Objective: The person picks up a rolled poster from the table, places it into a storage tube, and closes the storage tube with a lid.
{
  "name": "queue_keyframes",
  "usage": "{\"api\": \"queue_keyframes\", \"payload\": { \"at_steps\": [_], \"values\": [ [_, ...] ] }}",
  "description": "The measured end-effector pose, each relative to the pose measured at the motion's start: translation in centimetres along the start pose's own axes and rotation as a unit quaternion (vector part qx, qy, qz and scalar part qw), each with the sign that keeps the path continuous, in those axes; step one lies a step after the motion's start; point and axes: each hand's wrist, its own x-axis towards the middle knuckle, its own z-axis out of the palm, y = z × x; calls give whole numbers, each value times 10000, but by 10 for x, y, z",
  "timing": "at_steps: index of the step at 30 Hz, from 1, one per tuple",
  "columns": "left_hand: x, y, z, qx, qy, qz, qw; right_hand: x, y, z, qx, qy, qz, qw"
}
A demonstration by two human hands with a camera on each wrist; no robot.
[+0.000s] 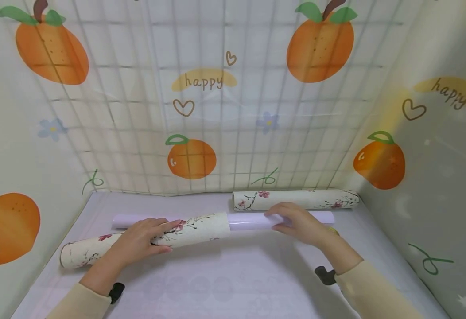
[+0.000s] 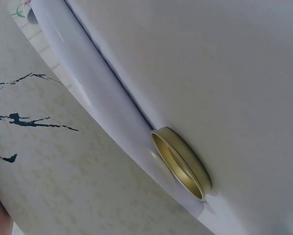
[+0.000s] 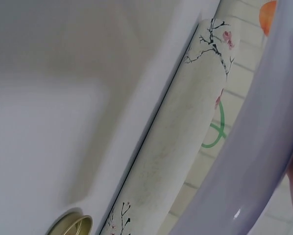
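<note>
My left hand (image 1: 141, 239) grips a cream paper roll with plum-blossom branches (image 1: 201, 228) from above, fingers over its far side and thumb on the near side. That roll lies slanted, its left end nearer to me. Behind it stretches a glossy lilac roll (image 1: 242, 221), whose middle it hides. On the lilac roll's right part, my right hand (image 1: 298, 223) holds it between thumb and fingers. In the right wrist view this lilac roll (image 3: 249, 132) crosses close to the camera, with only bits of the fingers showing.
A second blossom-patterned roll (image 1: 297, 200) lies along the back edge on the right. A gold ring-shaped object (image 2: 183, 164) rests on the lilac-white table surface (image 1: 225, 283), mostly hidden by my right wrist in the head view. Orange-printed curtains (image 1: 225, 110) enclose the back and sides.
</note>
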Motion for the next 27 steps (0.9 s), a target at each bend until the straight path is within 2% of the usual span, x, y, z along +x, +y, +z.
{"api": "queue_keyframes", "payload": {
  "at_steps": [5,17,27],
  "values": [
    [1,1,0,72,102,110,9999,4,-4,2,87,57,-85,9999],
    [4,7,-6,23,-194,-103,9998,9,-8,12,148,18,-213,9997],
    [3,13,-9,22,-172,-145,9997,14,-16,15,76,-53,-114,9999]
  ]
}}
